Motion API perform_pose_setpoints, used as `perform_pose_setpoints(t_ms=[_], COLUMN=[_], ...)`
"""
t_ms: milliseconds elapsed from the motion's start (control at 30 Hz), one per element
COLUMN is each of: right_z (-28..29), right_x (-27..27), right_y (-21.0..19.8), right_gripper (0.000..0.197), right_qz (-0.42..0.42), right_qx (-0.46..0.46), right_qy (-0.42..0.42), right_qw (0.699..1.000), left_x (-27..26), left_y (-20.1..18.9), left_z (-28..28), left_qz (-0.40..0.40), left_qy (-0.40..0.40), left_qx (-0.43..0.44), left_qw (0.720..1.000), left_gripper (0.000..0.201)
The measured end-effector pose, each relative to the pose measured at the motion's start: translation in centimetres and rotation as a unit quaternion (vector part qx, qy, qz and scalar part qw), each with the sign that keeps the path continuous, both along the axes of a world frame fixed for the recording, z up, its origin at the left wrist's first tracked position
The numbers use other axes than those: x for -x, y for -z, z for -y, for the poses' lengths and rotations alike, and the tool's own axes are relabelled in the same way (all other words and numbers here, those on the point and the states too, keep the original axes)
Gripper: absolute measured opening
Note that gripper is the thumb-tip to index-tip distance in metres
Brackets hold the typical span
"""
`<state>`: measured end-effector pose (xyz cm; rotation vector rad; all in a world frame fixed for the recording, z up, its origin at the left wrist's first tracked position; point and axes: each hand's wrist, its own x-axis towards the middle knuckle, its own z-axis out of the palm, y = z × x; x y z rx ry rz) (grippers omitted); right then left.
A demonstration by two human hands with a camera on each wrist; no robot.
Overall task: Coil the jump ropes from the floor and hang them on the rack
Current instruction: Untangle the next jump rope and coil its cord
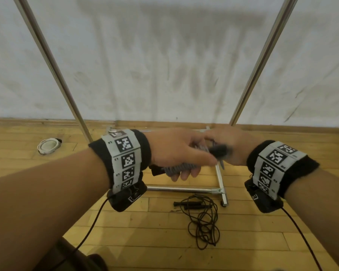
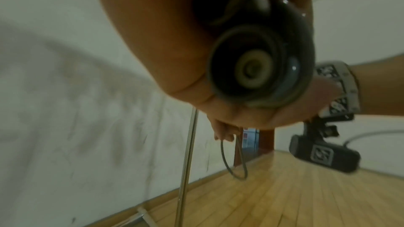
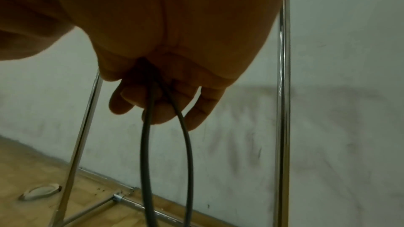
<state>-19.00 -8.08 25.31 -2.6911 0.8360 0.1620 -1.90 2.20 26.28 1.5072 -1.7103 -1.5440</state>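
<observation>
At waist height in front of the rack, my left hand (image 1: 176,155) grips the ribbed grey handles (image 1: 179,167) of a jump rope. The left wrist view shows a handle's round butt end (image 2: 251,70) sticking out of my palm. Just right of it, my right hand (image 1: 231,147) has its fingers (image 3: 161,108) curled round the rope's grey cord (image 3: 145,144), which hangs below them in a loop (image 2: 234,161). A second, black jump rope (image 1: 202,218) lies tangled on the wooden floor under my hands, its two handles side by side.
The metal rack has two upright poles (image 1: 53,65) (image 1: 262,61) against a stained white wall, and base bars (image 1: 220,180) on the floor. A white round object (image 1: 48,145) lies on the floor to the left. Camera cables trail from both wrists.
</observation>
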Motion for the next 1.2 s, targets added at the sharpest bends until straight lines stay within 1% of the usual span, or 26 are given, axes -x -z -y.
perform_pose_setpoints(t_ms=[33,67,100,167,233,300,333,367,433,500,567,633,733,800,867,933,1000,1067,1133,1200], right_z=[0.0,-0.1,-0.2,-0.6,-1.1,-1.8,-2.0,-2.3,-2.8,-3.2,-3.3,-3.2,-2.8,-2.4,-2.1,-1.8,-1.6,-1.5,-1.4,-1.2], right_x=[0.0,-0.1,-0.1,-0.6,-1.0,-1.4,-1.4,-1.4,-1.3,-1.1,-0.6,0.0,0.7,1.0,1.3,1.3,1.3,1.3,1.2,1.3], right_y=[-0.2,-0.5,-0.9,-1.6,-2.3,-3.1,-3.5,-3.8,-4.2,-4.1,-3.9,-3.7,-3.5,-3.1,-2.7,-2.4,-2.3,-2.3,-2.2,-2.0], right_gripper=[0.005,0.008,0.012,0.021,0.028,0.026,0.023,0.021,0.023,0.027,0.027,0.024,0.026,0.028,0.028,0.028,0.027,0.026,0.028,0.031], right_qz=[-0.017,-0.026,-0.037,-0.066,-0.075,-0.067,-0.065,-0.063,-0.056,-0.034,0.009,0.055,0.089,0.096,0.114,0.127,0.131,0.137,0.142,0.131], right_qx=[0.025,0.041,0.057,0.12,0.193,0.241,0.249,0.249,0.243,0.236,0.199,0.147,0.08,0.033,-0.01,-0.025,-0.024,-0.038,-0.056,-0.068], right_qy=[-0.012,-0.015,-0.018,-0.038,-0.061,-0.067,-0.065,-0.059,-0.048,-0.048,-0.04,-0.025,-0.001,0.019,0.04,0.046,0.041,0.039,0.04,0.035], right_qw=[0.999,0.999,0.997,0.99,0.976,0.966,0.964,0.965,0.967,0.97,0.979,0.987,0.993,0.995,0.993,0.991,0.99,0.989,0.988,0.988], left_x=[0.4,0.9,1.3,2.0,2.5,2.6,2.5,2.4,1.7,1.0,-0.1,-1.1,-2.2,-2.8,-3.1,-3.0,-2.8,-2.5,-2.2,-2.0], left_y=[0.1,0.3,0.5,0.9,1.2,1.3,1.3,1.2,1.1,1.0,0.9,0.9,0.8,0.6,0.2,0.0,-0.2,-0.4,-0.6,-0.8], left_z=[0.0,-0.1,0.0,0.0,0.2,0.5,0.6,0.8,1.1,1.4,1.7,1.7,1.4,1.2,1.0,0.8,0.7,0.8,0.7,0.5], left_qz=[0.047,0.093,0.139,0.213,0.25,0.246,0.232,0.214,0.175,0.118,0.069,0.02,-0.101,-0.184,-0.235,-0.271,-0.293,-0.293,-0.28,-0.25], left_qy=[0.025,0.039,0.043,0.037,0.017,-0.015,-0.036,-0.06,-0.116,-0.182,-0.236,-0.258,-0.241,-0.228,-0.207,-0.187,-0.185,-0.194,-0.187,-0.165], left_qx=[-0.006,-0.009,-0.01,-0.006,0.003,0.007,0.004,0.003,0.0,-0.007,0.009,0.032,0.03,0.017,0.007,-0.005,-0.013,-0.007,0.001,0.003], left_qw=[0.999,0.995,0.989,0.976,0.968,0.969,0.972,0.975,0.978,0.976,0.969,0.965,0.965,0.956,0.95,0.944,0.938,0.936,0.942,0.954], left_gripper=[0.029,0.028,0.028,0.027,0.025,0.016,0.009,0.006,0.009,0.006,0.011,0.013,0.015,0.018,0.018,0.022,0.03,0.036,0.038,0.039])
